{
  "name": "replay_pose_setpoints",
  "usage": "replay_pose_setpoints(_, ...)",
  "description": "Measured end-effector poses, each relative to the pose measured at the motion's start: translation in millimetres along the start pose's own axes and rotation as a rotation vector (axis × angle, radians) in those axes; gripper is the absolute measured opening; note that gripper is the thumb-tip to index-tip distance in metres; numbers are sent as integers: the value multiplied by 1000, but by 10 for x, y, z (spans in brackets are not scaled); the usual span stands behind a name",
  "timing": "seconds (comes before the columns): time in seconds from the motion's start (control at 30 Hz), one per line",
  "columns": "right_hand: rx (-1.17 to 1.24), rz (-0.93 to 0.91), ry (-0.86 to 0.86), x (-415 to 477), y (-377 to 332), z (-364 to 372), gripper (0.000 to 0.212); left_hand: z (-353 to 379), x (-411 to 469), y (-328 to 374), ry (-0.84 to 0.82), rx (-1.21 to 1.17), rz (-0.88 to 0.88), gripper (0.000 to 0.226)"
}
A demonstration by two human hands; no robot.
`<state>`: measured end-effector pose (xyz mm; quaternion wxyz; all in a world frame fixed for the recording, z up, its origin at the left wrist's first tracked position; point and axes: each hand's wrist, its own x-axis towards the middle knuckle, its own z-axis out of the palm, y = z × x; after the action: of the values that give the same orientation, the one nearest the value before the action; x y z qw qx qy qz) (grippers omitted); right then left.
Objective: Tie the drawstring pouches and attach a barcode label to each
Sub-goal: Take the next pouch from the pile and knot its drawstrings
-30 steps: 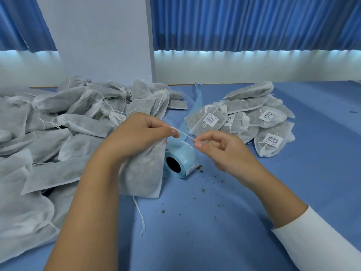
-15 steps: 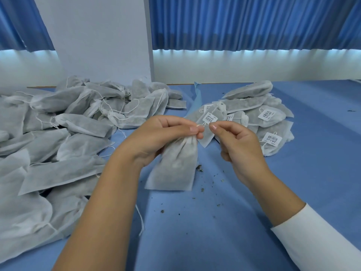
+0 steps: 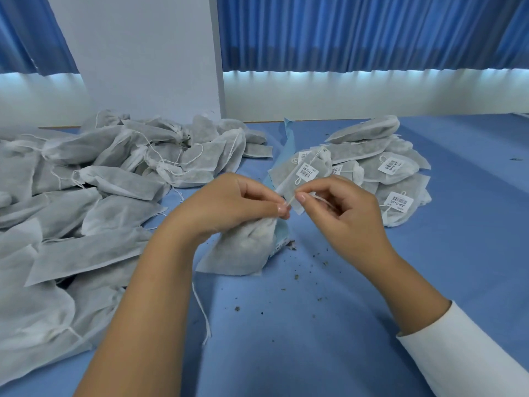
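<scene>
1. Head view, room to move: a table (image 3: 315, 333) covered in smooth blue cloth filled the lower frame. Bare cloth lay open directly in front of the person and off to the right. The left side was crowded out to the frame's edge by a sprawling heap of untied pouches (image 3: 100, 196).
2. A smaller heap of labelled pouches (image 3: 386, 164) sat right of centre, beyond the hands. A strip of bare cloth separated it from the left heap.
3. The pouch (image 3: 243, 250) being worked on was in the middle, between the two heaps. Its gathered neck was up at the fingers and its flat bottom edge was down at the cloth.
4. The left hand (image 3: 229, 204) curled over the pouch's neck and pinched it closed at the fingertips.
5. The right hand (image 3: 343, 216) pinched the thin white drawstring (image 3: 290, 200) between thumb and forefinger, just beside the left fingertips. A white sleeve (image 3: 458, 353) covered that forearm.
6. A pale blue label roll (image 3: 282, 239) peeked out from behind the pouch, mostly hidden.
7. Materials: the pouches were soft, matte, grey-white non-woven fabric, rectangular and lightly stuffed. Each finished one carried a small white barcode label (image 3: 307, 171).
8. A loose thread (image 3: 201, 310) and dark crumbs (image 3: 296, 277) lay on the near cloth.
9. Behind the table stood a plain white panel (image 3: 143, 53) and pleated blue curtains (image 3: 372, 30).
</scene>
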<state>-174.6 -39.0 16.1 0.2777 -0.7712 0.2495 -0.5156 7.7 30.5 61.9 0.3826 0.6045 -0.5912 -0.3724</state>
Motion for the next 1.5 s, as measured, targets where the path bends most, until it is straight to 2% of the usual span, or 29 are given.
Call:
replay_pose_setpoints(0.13,181,187,-31,32,-24,-29,6,101,0,51,-80,-87,32,13)
replay_pose_setpoints(0.23,90,332,-69,50,18,-22,29,142,11,60,-90,-193,37,15)
replay_pose_setpoints(0.3,51,366,0,63,19,-29,35,145,37,46,-38,-234,33,18)
replay_pose_setpoints(0.4,151,318,94,80,-16,-64,23,143,67,29,46,-280,30,25)
replay_pose_setpoints(0.57,426,337,-127,52,-58,-37,18,135,77,4,26,-324,48,18)
replay_pose_setpoints(0.7,487,365,-143,42,-43,-30,19,134,69,8,1,-338,37,17)
replay_pose_setpoints(0.93,473,307,-160,43,-41,-37,23,136,55,27,-57,-327,38,21)
replay_pose_setpoints(1.1,410,313,-204,46,-67,-18,27,156,50,61,22,-183,10,9)
replay_pose_setpoints(1.27,356,276,-176,51,-82,-28,25,194,50,76,189,-45,3,3)
replay_pose_setpoints(1.5,510,291,-154,40,-31,-10,29,193,61,72,173,-50,-6,5)
